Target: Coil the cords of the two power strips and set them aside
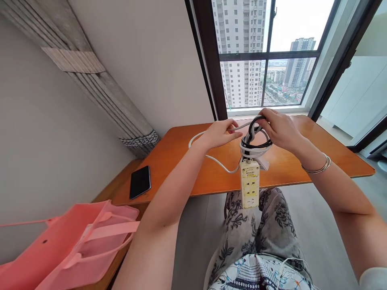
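Observation:
A bundle of black and white cables [255,150] is held up above the wooden table by my right hand [279,128], whose fingers pinch the top of the coil. Below the coil hangs a yellowed white power strip [250,184], upright, past the table's front edge and over my lap. My left hand [220,133], left of the coil, has its thumb and fingers closed around a white cable [222,166]. That cable runs from the coil, loops out to the left behind my left wrist and comes back toward the bundle.
The brown wooden table [178,161] stands before me against the window wall. A black phone [140,182] lies at its left end. A pink bag [90,241] is at the lower left. A gathered curtain [99,88] hangs at the left.

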Demonstrator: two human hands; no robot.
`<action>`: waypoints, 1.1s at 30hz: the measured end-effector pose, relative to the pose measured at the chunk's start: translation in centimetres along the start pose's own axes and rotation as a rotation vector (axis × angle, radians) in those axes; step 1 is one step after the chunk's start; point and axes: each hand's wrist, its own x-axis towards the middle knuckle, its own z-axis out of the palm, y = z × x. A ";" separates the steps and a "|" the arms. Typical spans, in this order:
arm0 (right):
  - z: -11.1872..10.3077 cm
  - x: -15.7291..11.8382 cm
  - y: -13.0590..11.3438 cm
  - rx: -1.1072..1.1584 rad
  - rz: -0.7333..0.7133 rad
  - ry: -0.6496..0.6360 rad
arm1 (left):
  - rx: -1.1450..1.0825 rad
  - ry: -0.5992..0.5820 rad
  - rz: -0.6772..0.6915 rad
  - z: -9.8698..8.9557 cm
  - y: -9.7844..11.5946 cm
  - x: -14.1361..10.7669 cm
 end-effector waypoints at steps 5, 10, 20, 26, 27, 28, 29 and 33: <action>0.1 0.2 2.4 0.033 0.041 0.114 | 0.075 -0.071 -0.321 -1.1 -6.5 -1.6; 1.4 0.7 6.0 0.182 0.259 0.172 | -0.541 0.152 -0.414 -1.0 -8.0 -3.7; 4.8 1.2 4.8 0.869 0.796 0.071 | -0.312 0.133 0.232 6.5 6.4 -7.8; 3.8 1.4 2.1 1.141 0.865 0.050 | -0.113 0.012 0.160 10.1 8.8 -6.3; 3.7 1.4 1.8 1.166 0.872 0.060 | -0.108 0.005 0.133 10.4 8.8 -6.1; 3.6 1.3 1.6 1.191 0.883 0.071 | -0.105 0.006 0.114 10.5 8.8 -6.0; 3.7 1.3 1.5 1.214 0.896 0.084 | -0.103 0.010 0.102 10.6 8.7 -6.0; 4.4 1.1 1.5 1.287 0.929 0.155 | -0.129 -0.114 0.042 10.5 8.3 -6.1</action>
